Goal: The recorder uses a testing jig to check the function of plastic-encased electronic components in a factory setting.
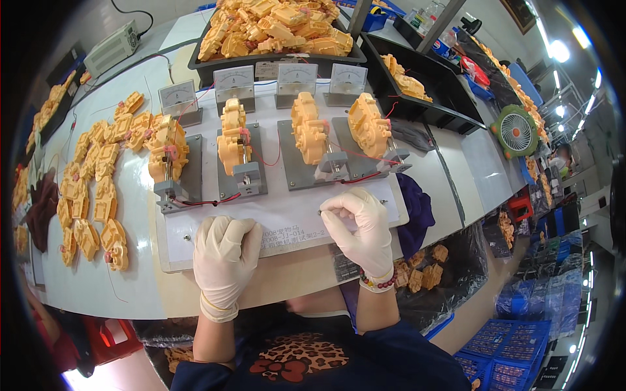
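Both my hands wear pale gloves and rest on a white test board (pixel 287 218) at the bench's front edge. My left hand (pixel 223 257) lies knuckles up with its fingers curled, holding nothing. My right hand (pixel 360 228) is loosely curled with its fingertips by a small screw on the board. Behind them four grey fixtures each carry an upright yellow plastic gearbox: one at far left (pixel 167 148), one left of centre (pixel 233 137), one right of centre (pixel 308 128), one at right (pixel 368 124). Red wires run from them.
Several analogue meters (pixel 233 81) stand behind the fixtures. A black tray (pixel 277 29) heaped with yellow gearboxes sits at the back; another black tray (pixel 437 85) is at right. Loose yellow gearboxes (pixel 98 189) lie in rows on the left. A small green fan (pixel 515 130) stands at right.
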The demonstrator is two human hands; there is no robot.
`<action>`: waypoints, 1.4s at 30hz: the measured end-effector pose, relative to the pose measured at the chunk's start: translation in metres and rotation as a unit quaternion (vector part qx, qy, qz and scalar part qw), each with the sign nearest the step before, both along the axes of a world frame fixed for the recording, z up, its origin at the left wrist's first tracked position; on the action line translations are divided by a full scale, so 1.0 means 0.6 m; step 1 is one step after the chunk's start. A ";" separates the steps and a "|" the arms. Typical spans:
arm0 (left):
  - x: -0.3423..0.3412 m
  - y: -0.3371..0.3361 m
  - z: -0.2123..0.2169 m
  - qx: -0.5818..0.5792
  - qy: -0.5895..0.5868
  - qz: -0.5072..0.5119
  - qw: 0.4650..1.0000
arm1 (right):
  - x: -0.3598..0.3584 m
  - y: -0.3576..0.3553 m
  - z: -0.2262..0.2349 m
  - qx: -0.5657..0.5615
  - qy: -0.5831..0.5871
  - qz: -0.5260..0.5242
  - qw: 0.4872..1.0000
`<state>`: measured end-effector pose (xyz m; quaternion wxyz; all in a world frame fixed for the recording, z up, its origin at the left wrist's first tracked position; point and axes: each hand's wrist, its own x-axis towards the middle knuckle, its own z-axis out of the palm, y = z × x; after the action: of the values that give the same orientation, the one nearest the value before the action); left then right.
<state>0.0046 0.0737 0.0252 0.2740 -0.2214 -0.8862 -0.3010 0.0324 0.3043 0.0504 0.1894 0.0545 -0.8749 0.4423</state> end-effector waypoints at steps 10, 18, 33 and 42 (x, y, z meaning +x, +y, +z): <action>-0.001 0.000 -0.001 0.001 -0.005 -0.003 1.000 | 0.000 0.001 0.001 0.005 -0.001 0.000 1.000; -0.002 -0.001 -0.004 -0.005 0.002 -0.001 1.000 | -0.001 0.000 -0.005 0.007 0.018 -0.002 1.000; -0.003 -0.003 -0.005 -0.012 0.010 -0.005 1.000 | -0.003 -0.001 -0.009 0.016 0.014 -0.003 1.000; -0.002 -0.003 -0.006 -0.014 0.008 -0.001 1.000 | -0.005 0.002 -0.013 0.036 0.026 -0.005 0.999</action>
<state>0.0031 0.0722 0.0218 0.2776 -0.2288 -0.8877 -0.2873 0.0296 0.3052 0.0428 0.2120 0.0684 -0.8853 0.4083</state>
